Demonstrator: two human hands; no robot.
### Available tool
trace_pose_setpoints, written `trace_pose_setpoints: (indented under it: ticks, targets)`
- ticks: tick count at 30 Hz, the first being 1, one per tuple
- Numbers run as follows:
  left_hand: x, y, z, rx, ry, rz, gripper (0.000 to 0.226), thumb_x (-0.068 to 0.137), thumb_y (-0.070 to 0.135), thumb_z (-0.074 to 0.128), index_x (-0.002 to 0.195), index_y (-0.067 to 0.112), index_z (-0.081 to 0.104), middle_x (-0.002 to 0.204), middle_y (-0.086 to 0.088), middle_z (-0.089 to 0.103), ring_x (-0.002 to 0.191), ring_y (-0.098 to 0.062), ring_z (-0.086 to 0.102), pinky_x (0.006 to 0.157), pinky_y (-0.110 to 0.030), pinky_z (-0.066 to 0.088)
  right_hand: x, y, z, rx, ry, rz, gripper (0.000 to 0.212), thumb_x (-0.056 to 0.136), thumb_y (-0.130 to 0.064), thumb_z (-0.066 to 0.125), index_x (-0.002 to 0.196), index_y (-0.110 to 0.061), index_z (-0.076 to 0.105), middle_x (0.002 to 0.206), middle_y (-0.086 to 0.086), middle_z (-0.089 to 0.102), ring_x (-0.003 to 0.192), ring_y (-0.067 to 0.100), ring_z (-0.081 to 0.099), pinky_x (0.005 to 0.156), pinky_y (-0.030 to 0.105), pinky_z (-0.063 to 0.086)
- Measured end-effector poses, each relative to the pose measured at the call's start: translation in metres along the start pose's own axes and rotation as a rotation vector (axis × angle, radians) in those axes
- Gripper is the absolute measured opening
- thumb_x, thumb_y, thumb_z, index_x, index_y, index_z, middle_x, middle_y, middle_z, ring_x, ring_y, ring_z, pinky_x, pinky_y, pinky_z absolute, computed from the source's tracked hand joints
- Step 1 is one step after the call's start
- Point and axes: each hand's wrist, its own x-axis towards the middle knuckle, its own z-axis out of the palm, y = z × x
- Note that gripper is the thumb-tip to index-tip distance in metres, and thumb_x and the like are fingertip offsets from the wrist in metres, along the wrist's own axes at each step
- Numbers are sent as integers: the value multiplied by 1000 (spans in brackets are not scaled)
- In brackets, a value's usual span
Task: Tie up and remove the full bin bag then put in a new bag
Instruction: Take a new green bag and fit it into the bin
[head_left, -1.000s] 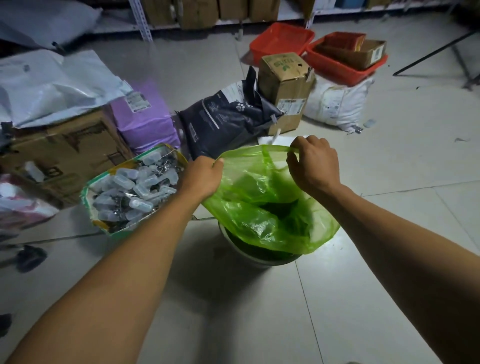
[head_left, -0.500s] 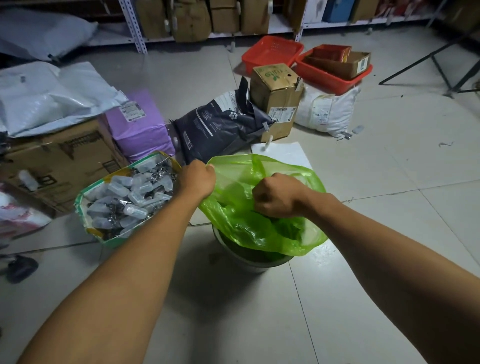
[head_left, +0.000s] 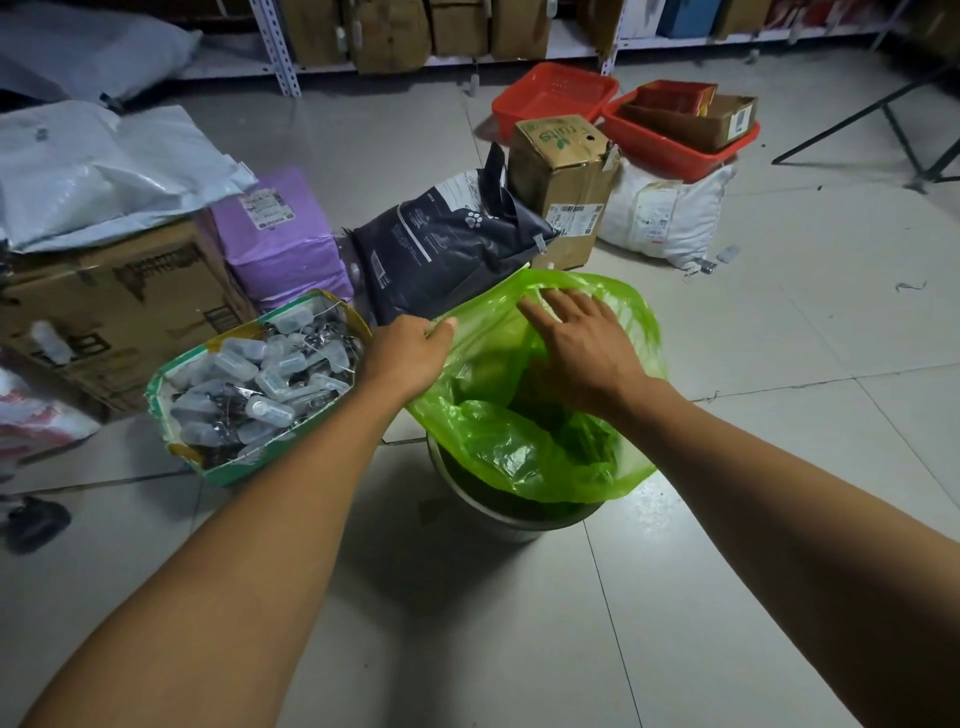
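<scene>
"fruits" cardboard box (head_left: 563, 176) behind green bag (head_left: 519, 452)

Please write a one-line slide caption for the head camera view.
Left hand pinches the green bag rim while the open right hand spreads it over the bin.

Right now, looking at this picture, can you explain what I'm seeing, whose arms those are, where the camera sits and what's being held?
There is no machine here: these are a person's two bare arms, filmed by a wide-angle camera worn on their head, looking forward and down. The left hand pinches the edge of a green bin bag that sits in a round bin on the tiled floor. The right hand, fingers straight, reaches into the bag's open mouth and holds nothing. Beside the bin, on the person's left, stands an open box of small plastic bottles. Behind it lie a dark pet-food bag, cardboard boxes and red baskets.
</scene>
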Motion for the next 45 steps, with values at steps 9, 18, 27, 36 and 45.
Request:
trace_pose_setpoints:
  ticks: [9, 18, 27, 36, 45]
  targets:
    - [3, -9, -4, -12, -62, 38, 52, 84, 47, 70, 76, -4, 65, 57, -11, 56, 50, -23, 52, 52, -31, 37, 3, -11, 3, 72, 110, -16, 50, 83, -22, 59, 133, -16, 51, 129, 12, 55, 118, 34, 45, 95, 42, 41]
    - [13, -14, -1, -11, 23, -35, 40, 88, 39, 66, 76, 1, 69, 67, -15, 65, 62, -29, 60, 56, -31, 39, -10, -15, 8, 86, 119, -269, 6, 81, -16, 55, 75, -14, 56, 70, 7, 57, 66, 31, 56, 53, 33, 42]
    - [10, -17, 1, -47, 47, -31, 45, 91, 38, 63, 72, -3, 63, 62, -14, 56, 65, -33, 59, 56, -32, 37, -11, -40, 22, 636, -698, 98, 40, 99, -36, 49, 64, -17, 52, 59, -2, 45, 50, 12, 41, 55, 26, 38]
    - [2, -12, 4, 12, -1, -22, 44, 89, 39, 62, 57, 11, 51, 55, -4, 51, 74, -36, 64, 58, -32, 38, -29, -30, 0, 684, -933, 179, 24, 82, -41, 47, 83, -25, 65, 79, -5, 64, 65, 13, 62, 57, 26, 51]
    - [1, -17, 0, 44, 2, 2, 45, 90, 39, 63, 56, 13, 51, 54, -3, 51, 73, -36, 63, 58, -34, 39, -10, -27, 24, 172, -395, -84, 33, 93, -37, 51, 119, -21, 61, 113, 10, 66, 103, 34, 62, 83, 38, 51]
